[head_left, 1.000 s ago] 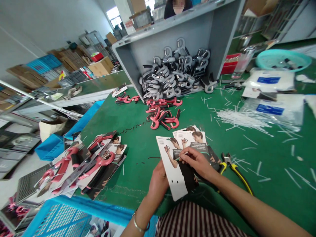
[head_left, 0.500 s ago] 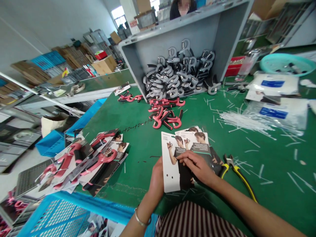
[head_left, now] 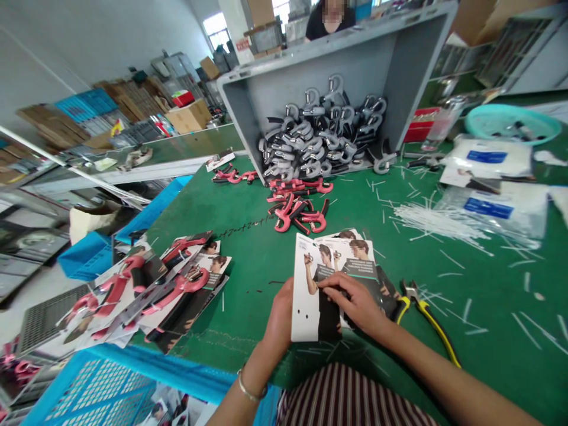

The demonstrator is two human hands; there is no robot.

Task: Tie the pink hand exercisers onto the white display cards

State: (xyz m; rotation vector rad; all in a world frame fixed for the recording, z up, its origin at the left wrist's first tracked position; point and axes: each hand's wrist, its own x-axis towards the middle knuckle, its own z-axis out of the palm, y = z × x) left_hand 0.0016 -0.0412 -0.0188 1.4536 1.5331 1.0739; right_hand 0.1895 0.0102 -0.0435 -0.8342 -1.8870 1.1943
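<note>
My left hand (head_left: pixel 280 313) grips the left edge of a printed backing card (head_left: pixel 306 328), with its fingers hidden behind the card. The card is tilted up, white on one side and dark on the other, with two small holes low down. My right hand (head_left: pixel 352 299) is closed in a pinch against the card's front; anything between its fingertips is too small to make out. More printed cards (head_left: pixel 359 260) lie just behind. Close to my right wrist are yellow-and-black cutting pliers (head_left: pixel 412 293), lying on the green table (head_left: pixel 248 248).
A grey crate (head_left: pixel 242 112) on its side holds many grey hand grips (head_left: pixel 310 139). Red hand grips (head_left: pixel 297 207) lie before it, carded ones (head_left: pixel 177 290) at left. White cable ties (head_left: pixel 435 222) are at right; a blue basket (head_left: pixel 97 384) stands below. Another person (head_left: pixel 331 21) is behind the crate.
The card has turned slightly in my left hand, its upper edge now more slanted. My right hand stays pinched at nearly the same place on it.
</note>
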